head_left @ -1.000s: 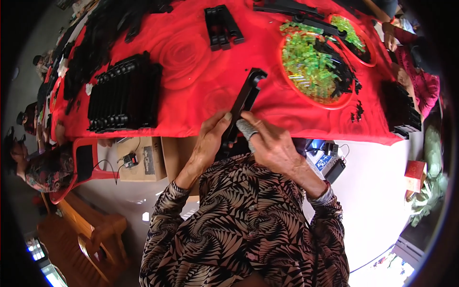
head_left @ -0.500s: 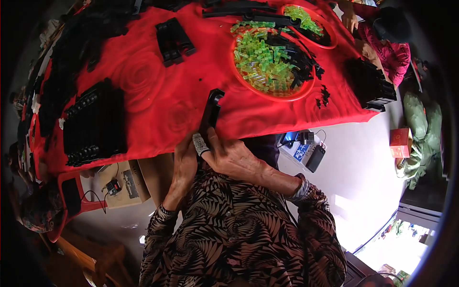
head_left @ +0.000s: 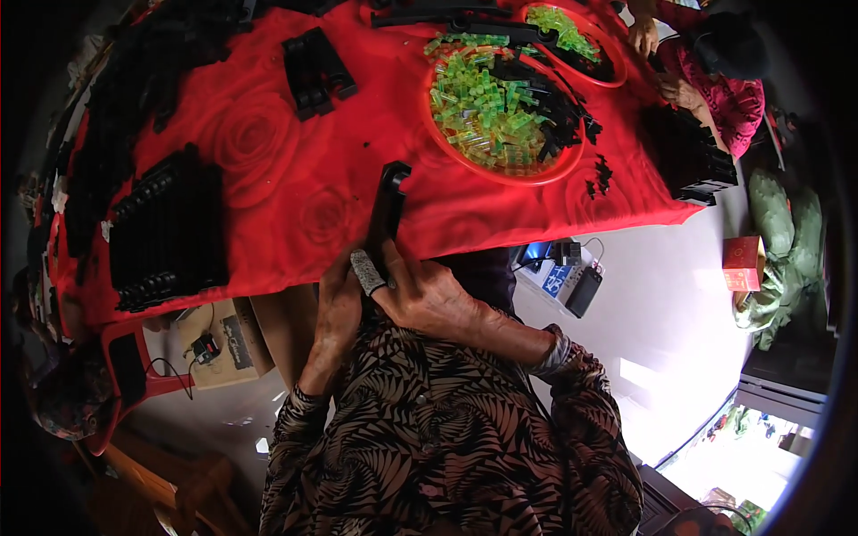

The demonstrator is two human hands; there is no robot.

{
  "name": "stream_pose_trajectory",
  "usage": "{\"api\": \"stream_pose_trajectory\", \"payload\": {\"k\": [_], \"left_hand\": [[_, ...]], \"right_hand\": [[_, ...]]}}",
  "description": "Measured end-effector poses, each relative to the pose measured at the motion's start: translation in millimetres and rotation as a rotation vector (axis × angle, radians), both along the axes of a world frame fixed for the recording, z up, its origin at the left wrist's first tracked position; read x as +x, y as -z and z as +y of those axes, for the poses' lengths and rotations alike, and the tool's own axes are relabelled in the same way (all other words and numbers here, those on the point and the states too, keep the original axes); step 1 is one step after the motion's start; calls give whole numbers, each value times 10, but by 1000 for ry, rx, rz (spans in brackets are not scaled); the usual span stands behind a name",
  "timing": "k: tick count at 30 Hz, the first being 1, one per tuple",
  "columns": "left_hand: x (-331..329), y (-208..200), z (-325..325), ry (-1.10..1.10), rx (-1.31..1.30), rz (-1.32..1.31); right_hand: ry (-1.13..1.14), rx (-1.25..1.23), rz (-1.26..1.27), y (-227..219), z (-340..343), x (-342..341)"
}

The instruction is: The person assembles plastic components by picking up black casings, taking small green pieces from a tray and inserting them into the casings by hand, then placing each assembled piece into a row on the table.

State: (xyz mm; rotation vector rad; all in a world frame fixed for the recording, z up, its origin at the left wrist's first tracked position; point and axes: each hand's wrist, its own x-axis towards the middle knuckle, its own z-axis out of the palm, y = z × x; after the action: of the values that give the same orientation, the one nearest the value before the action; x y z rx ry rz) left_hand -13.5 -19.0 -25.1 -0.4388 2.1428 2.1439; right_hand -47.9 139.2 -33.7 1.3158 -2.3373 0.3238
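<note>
A long black plastic part [head_left: 389,201] with a hooked, rounded far end points away from me over the table's front edge. Both my hands close round its near end. My left hand [head_left: 336,308] grips from the left side, its fingertips partly hidden. My right hand [head_left: 429,293] presses in from the right, and a grey wrapping covers one of its fingers [head_left: 366,271]. Whatever lies between the fingers at the near end is hidden. Beyond the part, to the right, stands an orange-red basin [head_left: 507,179] heaped with small clear yellow-green pieces [head_left: 487,103] and black pieces [head_left: 559,116].
A red rose-patterned cloth [head_left: 268,214] covers the table. Stacked black parts [head_left: 170,232] lie at the left, another stack [head_left: 688,156] at the right, and a black piece [head_left: 317,76] farther back. A second basin [head_left: 617,71] stands near a co-worker's hands [head_left: 666,71]. Below is a cardboard box [head_left: 228,348].
The whole view has shifted slightly, moving the table things a little left and up. My hands keep the same hold on the black plastic part. The co-worker's hands have moved a little.
</note>
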Motion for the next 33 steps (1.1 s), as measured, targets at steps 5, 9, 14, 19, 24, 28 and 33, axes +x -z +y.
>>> {"api": "stream_pose_trajectory", "payload": {"k": [5,9,14,19,24,28,33], "left_hand": [[-7,-59,32,26,15,-63],[-13,32,45,20,-1,30],[-19,1,70,-36,4,85],[-33,-108,78,-4,96,-36],[-45,-27,52,-5,34,22],[-34,3,70,-2,0,123],[19,-59,94,-65,158,-54]], "right_hand": [[-55,-6,-68,-23,58,-42],[1,-15,-15,26,51,0],[-65,-94,-94,-28,54,-43],[-47,-89,-159,-16,51,-57],[-38,-144,-269,-69,41,-87],[-40,-138,-300,-92,59,-64],[66,-372,-491,-151,409,-160]]}}
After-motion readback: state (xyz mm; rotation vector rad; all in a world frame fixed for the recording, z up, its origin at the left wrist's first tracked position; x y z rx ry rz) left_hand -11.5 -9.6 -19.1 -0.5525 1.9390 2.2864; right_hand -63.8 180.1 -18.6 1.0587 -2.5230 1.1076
